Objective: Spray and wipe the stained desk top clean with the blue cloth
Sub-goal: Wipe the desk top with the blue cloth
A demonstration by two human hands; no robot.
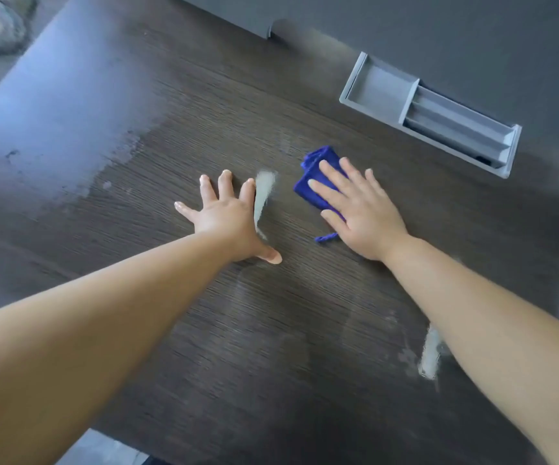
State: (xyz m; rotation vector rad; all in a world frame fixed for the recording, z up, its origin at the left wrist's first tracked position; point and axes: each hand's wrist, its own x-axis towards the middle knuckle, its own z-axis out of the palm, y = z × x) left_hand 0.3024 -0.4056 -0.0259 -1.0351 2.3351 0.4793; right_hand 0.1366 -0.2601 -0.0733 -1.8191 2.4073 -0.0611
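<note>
The right hand (362, 213) lies flat on the blue cloth (318, 176), fingers straight and a little spread, pressing it down onto the dark wood-grain surface (177, 122). The cloth is bunched under the fingers and palm; its folded end sticks out beyond the fingertips, and a small blue loop (325, 237) trails out at the thumb side, by the heel of the hand.

The left hand (227, 216) rests on the surface just beside the right one, palm down, fingers splayed wide and straight, holding nothing. Between the two hands, touching the index-finger edge of the left hand, runs a pale streak (263, 196) of residue. A second pale smear (429, 357) lies close to the person, partly hidden by the right forearm.

Beyond and outward from the left hand spreads a broad dull sheen (70, 135) with a ragged edge. Beyond the right hand's fingertips, apart from the cloth, a grey recessed tray (372, 85) with compartments is set into the surface.
</note>
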